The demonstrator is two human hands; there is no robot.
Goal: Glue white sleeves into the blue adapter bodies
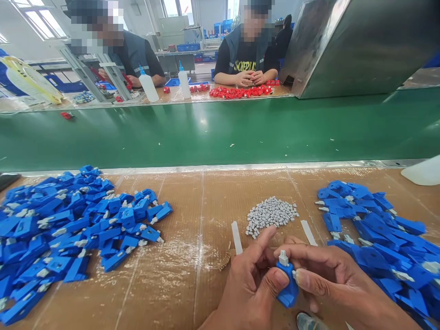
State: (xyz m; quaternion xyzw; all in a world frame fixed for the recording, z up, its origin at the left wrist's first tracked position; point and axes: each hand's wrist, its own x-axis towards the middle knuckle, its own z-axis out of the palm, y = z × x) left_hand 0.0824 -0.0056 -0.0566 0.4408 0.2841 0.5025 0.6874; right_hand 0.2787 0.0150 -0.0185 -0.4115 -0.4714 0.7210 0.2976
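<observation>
My left hand [249, 282] is closed round a blue plastic part [288, 293], its thumb pressed on the near face. A pale grey stepped tip [283, 258] sticks up from the top of that part. My right hand [338, 275] is closed at the part's right side, thumb and forefinger pinching by a small light-grey piece [294, 274] against the blue body. Fingers hide most of this piece. Just beyond my hands lies a pile of small grey pieces [271, 214] on the brown cardboard-covered table [178, 284].
Blue parts with grey tips form a large heap [79, 220] at left and another heap [381, 238] at right. A green conveyor belt [206, 133] runs across beyond the table. Opposite, two people handle red parts [240, 91] near white squeeze bottles [149, 87]. A metal housing [357, 46] spans the belt's right.
</observation>
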